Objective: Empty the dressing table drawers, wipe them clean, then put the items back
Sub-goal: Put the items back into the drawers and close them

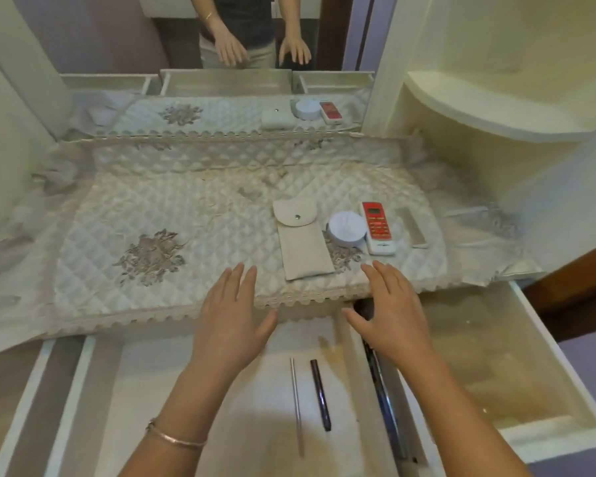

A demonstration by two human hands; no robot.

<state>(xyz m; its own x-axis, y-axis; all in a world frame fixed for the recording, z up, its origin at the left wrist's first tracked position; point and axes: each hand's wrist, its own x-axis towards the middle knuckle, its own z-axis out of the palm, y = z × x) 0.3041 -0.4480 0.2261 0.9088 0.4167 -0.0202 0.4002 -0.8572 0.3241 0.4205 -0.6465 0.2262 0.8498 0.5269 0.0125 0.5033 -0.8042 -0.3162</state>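
The fingers (246,277) of the left hand (233,315) and right hand (389,311) were spread wide, holding nothing, above the far end of the open middle drawer (172,390). A silver rod (296,404) and dark pen (320,395) lay in it (pouch (303,241) and red remote (378,227) sat farther off). Emptying it would probably go best by pinching each mid-length.

One head-worn camera looked forward and down from close above the open middle drawer (221,390) at six o'clock; the quilted tabletop (152,208) filled the centre, the mirror (117,46) at twelve, the right drawer (496,373) at four.
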